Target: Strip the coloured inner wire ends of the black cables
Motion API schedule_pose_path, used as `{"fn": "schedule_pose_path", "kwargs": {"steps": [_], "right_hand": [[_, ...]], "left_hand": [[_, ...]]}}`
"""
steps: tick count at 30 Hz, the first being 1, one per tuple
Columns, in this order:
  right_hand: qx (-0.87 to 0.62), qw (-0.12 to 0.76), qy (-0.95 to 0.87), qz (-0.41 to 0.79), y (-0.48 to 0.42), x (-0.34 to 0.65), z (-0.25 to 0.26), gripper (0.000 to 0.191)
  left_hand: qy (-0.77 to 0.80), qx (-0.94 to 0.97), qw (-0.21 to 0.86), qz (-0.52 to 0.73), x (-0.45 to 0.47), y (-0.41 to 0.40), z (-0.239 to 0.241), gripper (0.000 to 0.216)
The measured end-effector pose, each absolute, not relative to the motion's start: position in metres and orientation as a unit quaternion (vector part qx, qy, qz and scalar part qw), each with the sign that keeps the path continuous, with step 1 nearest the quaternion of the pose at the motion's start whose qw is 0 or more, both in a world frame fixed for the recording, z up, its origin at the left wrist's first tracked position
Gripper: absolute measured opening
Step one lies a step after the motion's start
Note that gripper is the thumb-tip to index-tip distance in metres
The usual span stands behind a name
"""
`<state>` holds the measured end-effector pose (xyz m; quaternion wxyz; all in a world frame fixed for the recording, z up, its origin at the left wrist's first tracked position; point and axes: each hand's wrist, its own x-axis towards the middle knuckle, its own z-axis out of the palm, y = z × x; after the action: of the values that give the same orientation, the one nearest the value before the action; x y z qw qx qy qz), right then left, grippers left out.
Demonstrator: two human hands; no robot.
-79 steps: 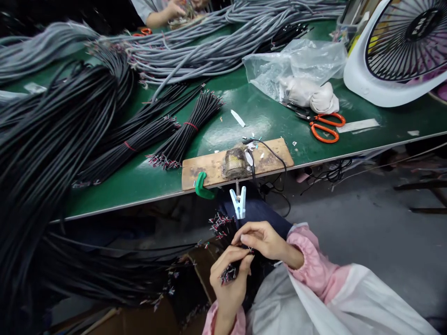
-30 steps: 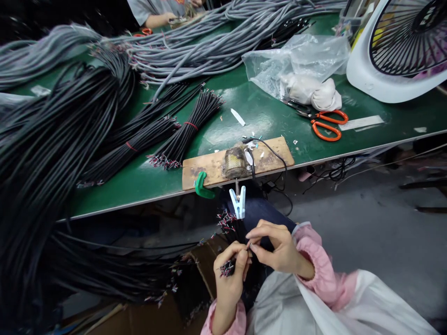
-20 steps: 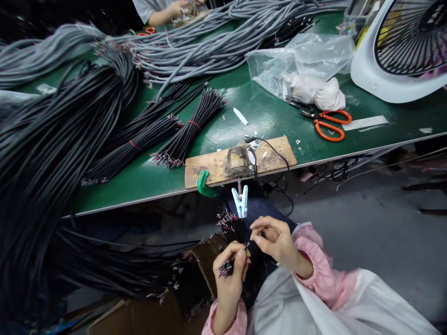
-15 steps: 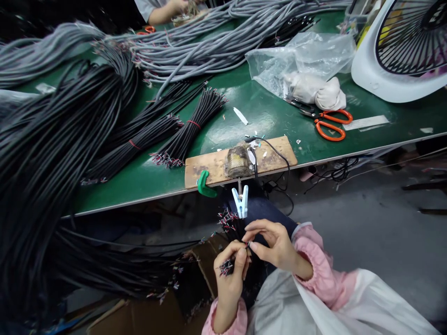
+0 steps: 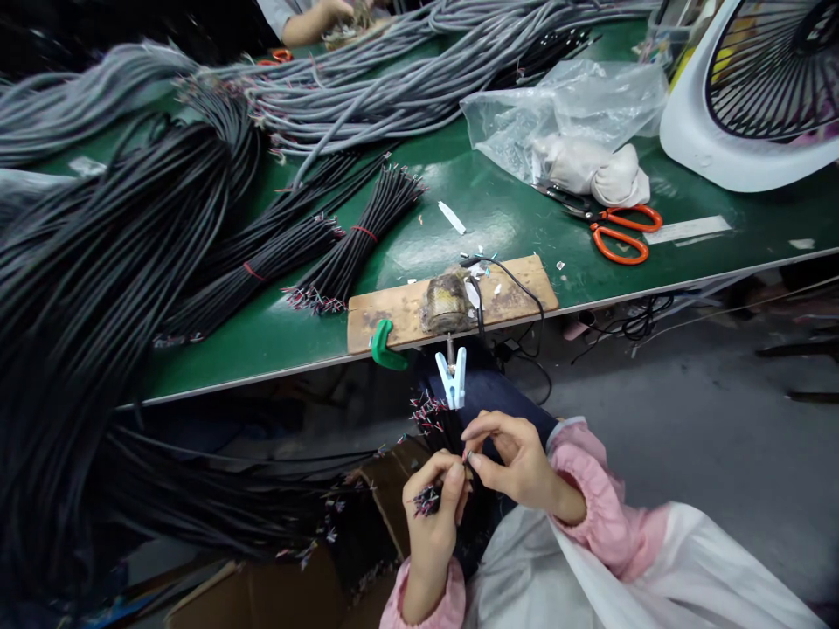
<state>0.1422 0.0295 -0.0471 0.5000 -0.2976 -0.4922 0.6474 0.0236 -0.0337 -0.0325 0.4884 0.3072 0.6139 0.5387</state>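
Observation:
My left hand (image 5: 433,500) is closed around several thin black cables (image 5: 426,501), whose stripped ends with small coloured wires poke out beside the fingers. One cable's end stands up between its thumb and forefinger. My right hand (image 5: 508,454) pinches the fine wires at that end with thumb and forefinger, touching the left fingertips. Just behind the hands, more black cables (image 5: 429,415) with red and white wire ends stand over my lap. A light blue clothes peg (image 5: 452,377) hangs above them at the table edge, on a metal rod from a wooden board (image 5: 393,316).
On the green table (image 5: 419,253) lie black cable bundles (image 5: 360,236), grey cables (image 5: 367,105), orange-handled scissors (image 5: 620,231) and a plastic bag (image 5: 570,105). A white fan (image 5: 695,148) stands right. A green clamp (image 5: 385,346) grips the board. Below left is a cardboard box (image 5: 262,594). Another person's arm (image 5: 308,24) shows behind.
My right fingertips have shifted slightly at the cable's wire end. My left hand keeps its hold almost unmoved, and the table is the same.

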Motion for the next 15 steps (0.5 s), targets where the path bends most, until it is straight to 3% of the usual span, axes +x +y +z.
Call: {"fn": "schedule_pose_path", "kwargs": {"steps": [7,15], "right_hand": [[-0.308,0.484,-0.38,0.726,0.0342,0.1446,-0.054,0.026],[-0.268,0.465,-0.395,0.745,0.0314,0.1443,-0.0525,0.023]], "left_hand": [[0.618,0.308,0.485,0.537,0.0264,-0.0333,-0.0292,0.035],[0.61,0.306,0.479,0.552,0.025,-0.0326,-0.0304,0.034]]}}
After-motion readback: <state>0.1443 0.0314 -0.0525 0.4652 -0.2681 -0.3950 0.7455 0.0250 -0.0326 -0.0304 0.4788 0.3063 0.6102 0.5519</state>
